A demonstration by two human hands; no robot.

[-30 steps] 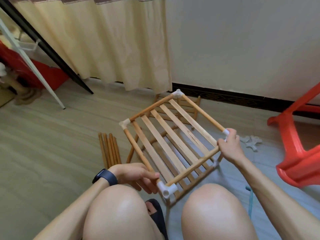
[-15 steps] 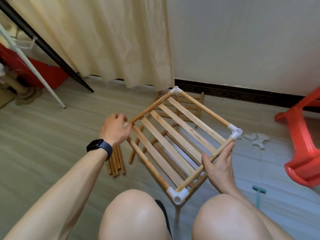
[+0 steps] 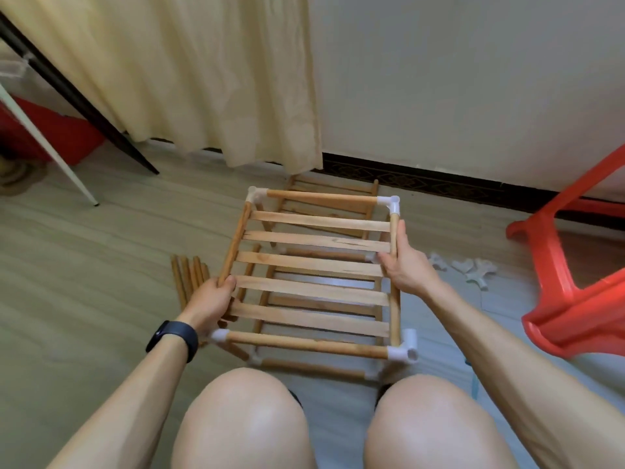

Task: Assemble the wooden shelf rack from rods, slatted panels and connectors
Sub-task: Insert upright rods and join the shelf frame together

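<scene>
Now both hands curl round opposite sides of the slatted panel (image 3: 314,265), the left hand (image 3: 213,296) on its left rod and the right hand (image 3: 402,265) on its right. They hold it level above the lower frame (image 3: 314,368) on the floor (image 3: 84,299), likely to line up the corner connectors (image 3: 404,350) (the sockets underneath are hidden). Half a second earlier the panel sat diagonal with the left hand at a corner; it is squared up now.

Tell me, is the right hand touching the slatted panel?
Touching. The head view shows the right hand gripping the slatted panel by its right side rod, thumb lying along it.
</scene>
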